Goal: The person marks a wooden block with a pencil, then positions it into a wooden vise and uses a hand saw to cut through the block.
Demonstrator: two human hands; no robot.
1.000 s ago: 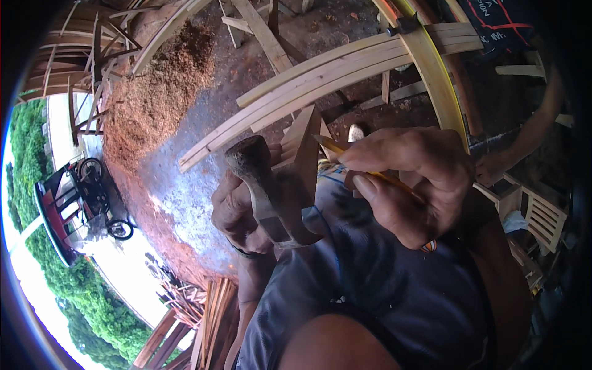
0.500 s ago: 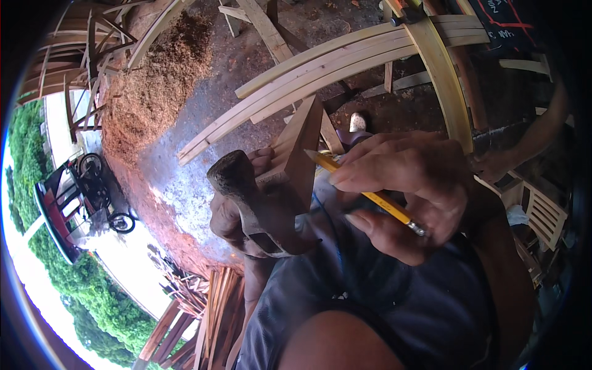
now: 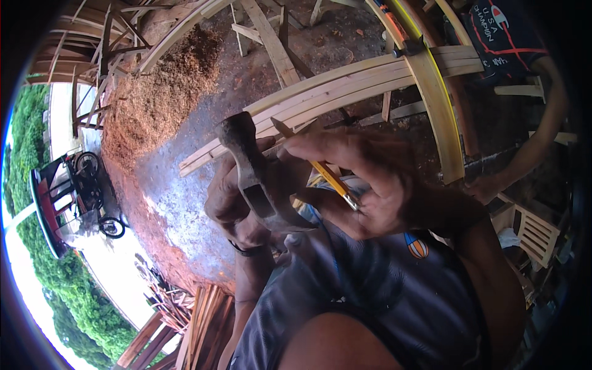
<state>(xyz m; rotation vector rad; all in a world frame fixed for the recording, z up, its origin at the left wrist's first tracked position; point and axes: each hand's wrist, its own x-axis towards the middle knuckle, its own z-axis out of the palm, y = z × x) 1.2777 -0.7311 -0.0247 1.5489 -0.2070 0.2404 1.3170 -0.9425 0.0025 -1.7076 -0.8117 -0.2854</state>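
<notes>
My left hand (image 3: 223, 200) is closed around a worn metal hammer head (image 3: 266, 198). The dark rectangular eye of the hammer head faces up and its claw end points toward my lap. Close by on the right, my right hand (image 3: 382, 179) pinches a yellow pencil (image 3: 333, 179) between thumb and fingers. The pencil lies slanted, its dark tip near the far side of the hammer head and its eraser end against my palm. What sits beneath the hammer head, between both hands, is mostly hidden.
Long pale boards (image 3: 345, 86) lie beyond my hands, crossed by a wider board (image 3: 441, 123) carrying an orange-handled hammer (image 3: 401, 28). A co-worker's arm (image 3: 549, 129) reaches in at right. Sawdust (image 3: 160, 98) covers the floor at left; a motor tricycle (image 3: 71, 197) stands outside.
My right hand and pencil have moved left over the hammer head. The hammer head has shifted slightly up and right. The wooden block beside it is now mostly hidden by my hands.
</notes>
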